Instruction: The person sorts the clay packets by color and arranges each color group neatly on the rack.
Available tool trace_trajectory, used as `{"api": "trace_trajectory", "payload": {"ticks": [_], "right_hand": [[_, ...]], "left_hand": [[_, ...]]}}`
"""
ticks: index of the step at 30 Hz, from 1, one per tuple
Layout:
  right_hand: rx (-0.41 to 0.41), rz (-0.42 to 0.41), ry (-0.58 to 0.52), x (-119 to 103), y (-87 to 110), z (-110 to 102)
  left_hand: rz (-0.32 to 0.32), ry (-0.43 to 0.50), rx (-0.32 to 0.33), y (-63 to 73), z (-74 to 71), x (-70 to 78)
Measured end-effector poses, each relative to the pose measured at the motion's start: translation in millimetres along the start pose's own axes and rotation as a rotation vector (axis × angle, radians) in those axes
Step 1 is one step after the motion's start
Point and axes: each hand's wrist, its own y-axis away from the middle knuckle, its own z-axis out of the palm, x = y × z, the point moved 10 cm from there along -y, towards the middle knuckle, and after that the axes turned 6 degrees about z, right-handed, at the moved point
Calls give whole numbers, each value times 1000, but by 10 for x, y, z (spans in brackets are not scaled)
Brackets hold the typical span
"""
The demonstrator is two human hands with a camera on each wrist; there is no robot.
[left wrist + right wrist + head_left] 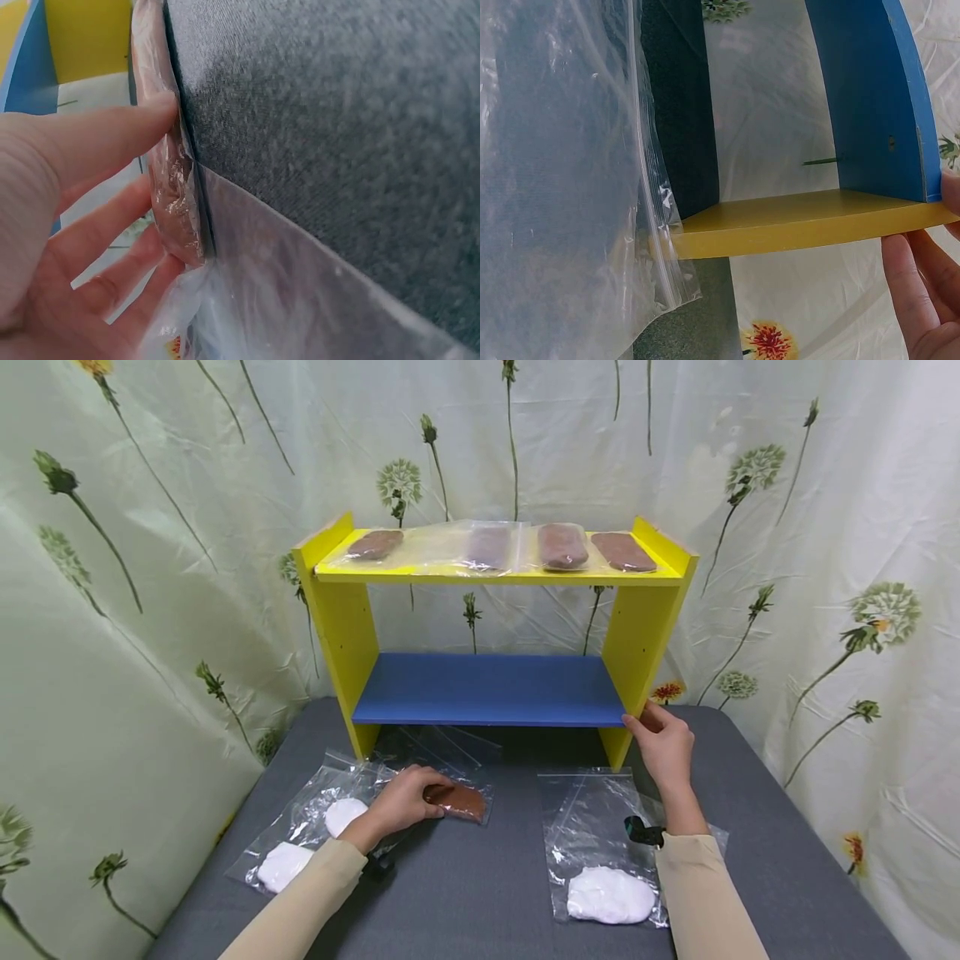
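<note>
My left hand (403, 800) holds a clear zip bag of brown clay (465, 802) low over the grey table, in front of the shelf's left part. In the left wrist view the thumb presses one face of the clay slab (176, 202) while the fingers reach round the other side. My right hand (666, 750) grips the right side panel of a yellow and blue shelf (487, 689), thumb at the front edge by the blue board. The right wrist view shows its fingertips (900, 259) against the yellow panel.
Several bags of brown clay (562, 545) lie along the yellow top board. Bags of white clay (611, 895) rest on the table front right, with two white lumps (285, 866) at left. Flat clear bags (438, 747) lie under the shelf. A floral curtain (825, 568) hangs behind.
</note>
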Motion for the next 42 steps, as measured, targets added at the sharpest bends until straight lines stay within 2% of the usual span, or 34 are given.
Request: {"api": "trace_trajectory", "payload": {"ticks": [9, 17, 28, 34, 40, 42], "right_hand": [[-3, 5, -3, 0, 0, 0], [11, 4, 2, -5, 1, -9], [-3, 4, -8, 2, 19, 0], [-4, -1, -8, -11, 14, -1], [-6, 13, -17, -10, 4, 2], [-7, 12, -19, -14, 1, 1]], "left_hand": [[45, -66, -49, -46, 43, 21], [59, -69, -34, -77, 44, 10], [32, -44, -11, -94, -31, 33], [34, -75, 50, -120, -116, 60], [128, -153, 172, -119, -283, 192], [141, -181, 199, -119, -339, 226]]}}
